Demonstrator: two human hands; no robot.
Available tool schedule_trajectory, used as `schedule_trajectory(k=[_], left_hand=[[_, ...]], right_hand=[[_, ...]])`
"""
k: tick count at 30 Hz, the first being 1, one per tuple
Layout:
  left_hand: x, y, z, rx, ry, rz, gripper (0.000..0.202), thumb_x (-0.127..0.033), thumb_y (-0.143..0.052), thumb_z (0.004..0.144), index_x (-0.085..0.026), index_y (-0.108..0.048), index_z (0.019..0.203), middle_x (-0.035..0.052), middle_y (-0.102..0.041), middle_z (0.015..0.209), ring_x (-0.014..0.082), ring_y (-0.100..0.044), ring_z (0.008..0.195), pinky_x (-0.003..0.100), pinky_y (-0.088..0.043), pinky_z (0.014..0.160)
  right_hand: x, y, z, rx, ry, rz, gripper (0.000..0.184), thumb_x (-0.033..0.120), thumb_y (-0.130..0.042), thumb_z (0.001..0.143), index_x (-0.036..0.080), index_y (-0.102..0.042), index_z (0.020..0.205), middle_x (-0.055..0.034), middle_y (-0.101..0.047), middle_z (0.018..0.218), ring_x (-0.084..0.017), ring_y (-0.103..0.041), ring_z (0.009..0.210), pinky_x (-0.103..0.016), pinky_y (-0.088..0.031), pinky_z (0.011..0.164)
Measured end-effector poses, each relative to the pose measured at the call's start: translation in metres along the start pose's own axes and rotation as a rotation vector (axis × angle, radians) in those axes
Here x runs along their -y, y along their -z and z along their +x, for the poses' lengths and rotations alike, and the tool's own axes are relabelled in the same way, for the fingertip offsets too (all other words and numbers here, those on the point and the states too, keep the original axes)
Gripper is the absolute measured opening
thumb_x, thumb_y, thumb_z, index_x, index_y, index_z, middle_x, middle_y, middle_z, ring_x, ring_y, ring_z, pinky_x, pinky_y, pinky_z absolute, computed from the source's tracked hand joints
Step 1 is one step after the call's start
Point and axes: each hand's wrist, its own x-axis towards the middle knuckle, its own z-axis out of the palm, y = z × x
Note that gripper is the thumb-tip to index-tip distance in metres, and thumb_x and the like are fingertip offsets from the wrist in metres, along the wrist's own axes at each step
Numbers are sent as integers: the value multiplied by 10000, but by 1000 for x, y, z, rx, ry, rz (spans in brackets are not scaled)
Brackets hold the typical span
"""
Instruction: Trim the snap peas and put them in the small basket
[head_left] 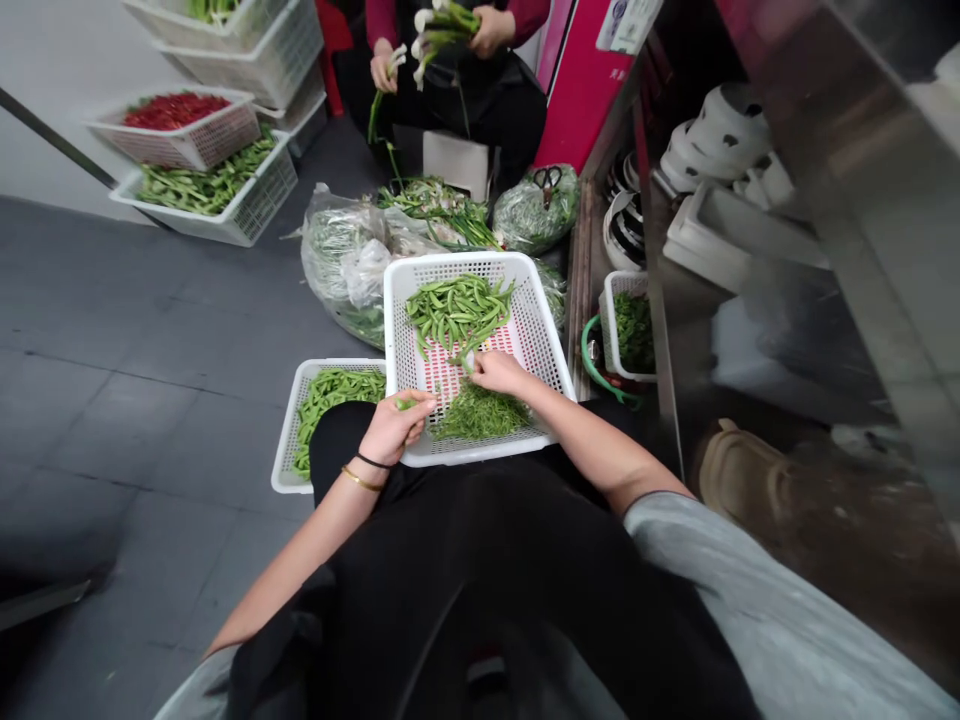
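A white perforated basket (551, 335) rests on my lap. At its far end lies a pile of green pea pods (457, 310), and nearer to me is a heap of thin green trimmings (484, 412). Over the left rim, my left hand (394, 425) is closed in a pinch on a green pod (406, 404), of which only a bit shows. My right hand (499, 372) is above the middle of the basket, fingers pinched together at a small green piece, perhaps a pod, mostly hidden by the fingers.
A second white basket of pods (337, 395) stands on the floor by my left knee. Bagged greens (345, 260) lie beyond my lap. Opposite, a person's hands (491, 30) hold spring onions (439, 35). Stacked baskets (247, 200) stand far left; a metal shelf (660, 330) runs along the right.
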Motion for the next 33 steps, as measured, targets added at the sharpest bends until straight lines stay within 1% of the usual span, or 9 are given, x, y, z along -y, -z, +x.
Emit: schedule_trajectory(k=[2, 6, 11, 14, 17, 21, 25, 29, 33], left_hand=[[7, -7, 5, -83, -57, 118, 365, -322, -787, 615, -104, -639, 867, -68, -454, 413, 28, -323, 310, 150, -202, 313], [21, -22, 20, -96, -100, 119, 410, -367, -785, 590, -89, -633, 850, -13, -581, 518, 36, -381, 313, 163, -239, 294], [18, -34, 38, -180, -240, -53, 372, -330, -795, 546, -145, -505, 686, -24, -592, 515, 49, -433, 317, 160, -261, 292], [9, -35, 41, -134, -288, -112, 346, -338, -777, 579, -143, -508, 678, -32, -577, 508, 38, -414, 318, 160, -263, 299], [3, -29, 37, -75, -290, -113, 282, -310, -756, 621, -124, -558, 695, -31, -554, 495, 33, -402, 334, 158, -257, 305], [3, -13, 30, -115, -199, -182, 258, -254, -743, 598, -135, -515, 619, -42, -511, 461, 31, -379, 320, 154, -209, 290], [4, -9, 28, -131, -136, -157, 237, -224, -723, 586, -132, -505, 597, -44, -494, 445, 37, -367, 289, 162, -203, 272], [4, -20, 29, -181, -184, -156, 224, -215, -725, 580, -129, -536, 663, -55, -499, 456, 52, -391, 281, 175, -234, 269], [8, -26, 28, -199, -192, -160, 238, -225, -743, 588, -128, -553, 695, -62, -485, 425, 57, -407, 296, 173, -257, 288]], right_hand=[[9, 3, -23, -33, 97, 62, 162, 305, -541, 810, 180, -618, 879, -41, -682, 885, -152, -613, 788, -221, -403, 642], [27, -1, -52, -123, 238, 267, 139, 303, -570, 783, 164, -572, 795, 2, -632, 693, -109, -552, 595, -205, -355, 536], [33, -4, -48, -254, 130, 818, 145, 300, -562, 784, 172, -497, 768, 37, -576, 585, -92, -559, 521, -193, -420, 520], [38, -3, -40, -210, 63, 1202, 141, 300, -541, 792, 174, -481, 813, 42, -579, 585, -96, -581, 493, -206, -469, 488], [38, -5, -41, -100, 126, 1320, 172, 294, -571, 775, 166, -496, 862, 35, -599, 602, -106, -607, 520, -227, -504, 517], [17, -5, -56, 98, 239, 943, 150, 211, -559, 793, 148, -561, 930, -12, -657, 714, -113, -623, 594, -253, -499, 604], [7, 6, -68, -112, 205, 343, 167, 186, -607, 780, 137, -615, 939, -77, -671, 924, -158, -613, 815, -274, -439, 738], [33, 15, -72, -200, 257, 288, 255, 392, -560, 849, 167, -619, 955, -34, -659, 850, -139, -578, 750, -234, -387, 671], [50, 11, -71, -264, 314, 169, 294, 335, -440, 924, 147, -605, 768, -55, -634, 761, -144, -552, 721, -246, -362, 681]])
